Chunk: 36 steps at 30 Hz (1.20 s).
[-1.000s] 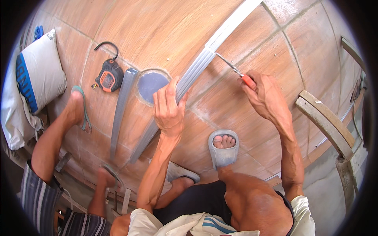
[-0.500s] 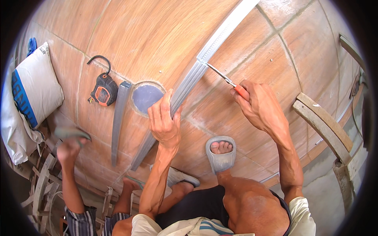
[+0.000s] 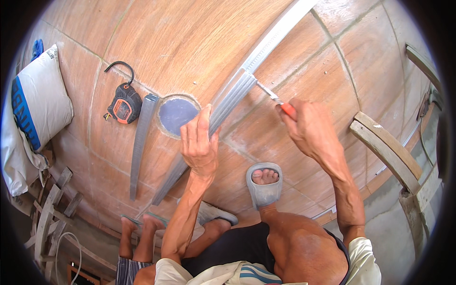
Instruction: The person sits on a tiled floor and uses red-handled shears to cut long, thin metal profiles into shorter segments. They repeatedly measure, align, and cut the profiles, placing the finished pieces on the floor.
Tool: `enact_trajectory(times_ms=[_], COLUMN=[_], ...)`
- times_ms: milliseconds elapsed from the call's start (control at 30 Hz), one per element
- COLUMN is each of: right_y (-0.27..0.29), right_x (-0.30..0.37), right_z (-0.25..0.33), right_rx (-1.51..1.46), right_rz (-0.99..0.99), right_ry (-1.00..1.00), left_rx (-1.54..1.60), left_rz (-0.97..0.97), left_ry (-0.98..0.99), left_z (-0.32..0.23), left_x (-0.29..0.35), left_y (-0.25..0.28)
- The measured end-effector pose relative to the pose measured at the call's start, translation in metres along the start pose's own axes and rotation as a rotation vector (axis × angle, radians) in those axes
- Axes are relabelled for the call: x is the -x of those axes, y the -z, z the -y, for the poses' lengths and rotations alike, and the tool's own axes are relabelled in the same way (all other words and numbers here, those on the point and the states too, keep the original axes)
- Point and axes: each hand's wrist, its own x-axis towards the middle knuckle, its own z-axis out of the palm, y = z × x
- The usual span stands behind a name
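Observation:
My left hand [image 3: 200, 147] is closed around a long, ridged grey metal profile [image 3: 232, 97], slanting from near my feet toward the top. Its far end meets a pale, shiny metal channel [image 3: 275, 38] running on to the upper edge. In my right hand [image 3: 311, 130] is a tool with an orange handle [image 3: 288, 110] and a narrow metal blade [image 3: 267, 91]; its exact kind is unclear. The blade's tip lies at the right side of the profile, near the profile's far end. My fingers hide most of the handle.
A black-and-orange tape measure [image 3: 126, 102], a shorter grey metal strip [image 3: 141, 147] and a round drain-like disc [image 3: 178, 116] are left of my hand. White sacks [image 3: 45, 97] lie far left. Wooden pieces [image 3: 387, 147] stand right. Another person's feet [image 3: 142, 224] show lower left.
My right hand and the tool have shifted slightly; the blade's tip has moved right and down along the profile's edge. The other person's hand at the left has gone from view.

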Motion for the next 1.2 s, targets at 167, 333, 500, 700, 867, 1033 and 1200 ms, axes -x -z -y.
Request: enact_trajectory(times_ms=[167, 333, 500, 700, 867, 1033, 1200], right_y=[-0.037, -0.026, -0.025, -0.026, -0.021, -0.020, -0.037], right_x=[0.011, 0.023, 0.015, 0.022, 0.031, 0.056, 0.082], right_z=[-0.014, -0.027, -0.035, -0.025, -0.011, 0.004, 0.022], right_rx=[-0.063, -0.128, -0.088, -0.137, -0.020, -0.043, -0.094], right_rz=[-0.080, -0.014, -0.060, -0.084, -0.073, -0.025, -0.023], right_ry=[0.017, -0.088, -0.017, -0.079, -0.072, -0.034, 0.051], left_rx=[0.053, 0.288, -0.053, 0.152, 0.269, 0.523, 0.398], left_rz=[0.037, 0.237, -0.165, 0.046, 0.107, 0.271, 0.186], left_ry=[0.081, 0.419, 0.163, -0.069, -0.046, 0.187, 0.158], left_z=[-0.003, -0.005, 0.014, -0.021, -0.026, -0.035, -0.027], left_x=[-0.004, -0.028, -0.045, -0.060, -0.074, -0.053, -0.023], left_y=[0.009, 0.035, 0.038, -0.017, -0.030, 0.021, 0.045])
